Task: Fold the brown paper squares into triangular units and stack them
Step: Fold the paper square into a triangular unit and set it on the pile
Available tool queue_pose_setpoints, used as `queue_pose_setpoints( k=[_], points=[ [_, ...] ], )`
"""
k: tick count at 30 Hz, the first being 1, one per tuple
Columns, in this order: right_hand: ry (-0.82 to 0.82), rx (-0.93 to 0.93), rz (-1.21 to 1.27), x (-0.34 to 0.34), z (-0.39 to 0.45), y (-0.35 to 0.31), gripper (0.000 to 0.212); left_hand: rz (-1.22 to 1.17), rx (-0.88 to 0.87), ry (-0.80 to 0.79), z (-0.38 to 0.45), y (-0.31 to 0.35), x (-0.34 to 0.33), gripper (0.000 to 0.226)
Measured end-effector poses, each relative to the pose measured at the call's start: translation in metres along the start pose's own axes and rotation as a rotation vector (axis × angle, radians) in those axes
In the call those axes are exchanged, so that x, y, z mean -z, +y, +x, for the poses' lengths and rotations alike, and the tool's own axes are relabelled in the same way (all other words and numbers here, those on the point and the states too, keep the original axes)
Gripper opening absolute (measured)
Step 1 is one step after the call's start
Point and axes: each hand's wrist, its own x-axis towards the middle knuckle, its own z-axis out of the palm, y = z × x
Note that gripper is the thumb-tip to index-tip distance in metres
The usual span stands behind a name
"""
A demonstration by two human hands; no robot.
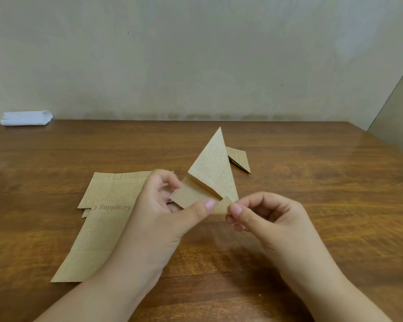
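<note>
Above the brown wooden counter [312,182], lifted clear of it, I hold the half-folded brown printed paper triangle [213,173] between both hands, its long axis running up and away from me to a sharp apex. My left hand [165,212] pinches the lower left flap, thumb on the near face and fingers [165,182] curled behind it. My right hand [265,217] pinches the small curled bottom corner between thumb and forefinger, remaining fingers loosely bent. The corner lies directly at my right fingertips, so I judge the next fold belongs to that hand, turning the corner in while the left steadies the body. Flat unfolded brown printed paper sheets [98,228] lie on the counter to the left; one finished folded brown paper unit [241,160] rests beyond, partly hidden behind the triangle.
</note>
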Motion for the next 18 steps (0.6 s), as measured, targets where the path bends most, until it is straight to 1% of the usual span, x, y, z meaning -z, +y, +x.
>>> queue_pose_setpoints(
  k=[2, 4, 6, 10, 14, 16, 18],
  points=[
    [-0.017, -0.022, -0.023, 0.0001, -0.0004, 0.0001, 0.02, -0.046, 0.062, 0.033, 0.0015, 0.0008, 0.0012, 0.072],
    [-0.031, -0.038, -0.078, 0.0001, -0.0005, 0.0007, 0.014, -0.021, 0.121, 0.044, 0.001, 0.0011, 0.0003, 0.091],
    [-0.045, -0.044, -0.137, -0.0006, -0.0007, 0.0018, 0.011, 0.049, 0.163, 0.028, 0.0, 0.0013, -0.001, 0.095],
    [-0.051, -0.04, -0.184, -0.0008, -0.0004, 0.0028, 0.012, 0.145, 0.202, 0.049, 0.0024, 0.0032, 0.0012, 0.07],
    [-0.065, -0.018, -0.22, 0.0007, 0.0001, 0.0056, 0.012, 0.15, 0.277, 0.0, 0.0041, -0.0016, 0.004, 0.047],
    [-0.066, 0.002, -0.2, 0.0006, 0.0006, 0.008, 0.015, 0.16, 0.296, -0.026, 0.0032, -0.0045, 0.0036, 0.041],
    [-0.066, 0.012, -0.161, -0.0002, 0.0011, 0.0089, 0.023, 0.132, 0.304, -0.047, 0.0021, -0.0054, 0.0026, 0.039]
  ],
)
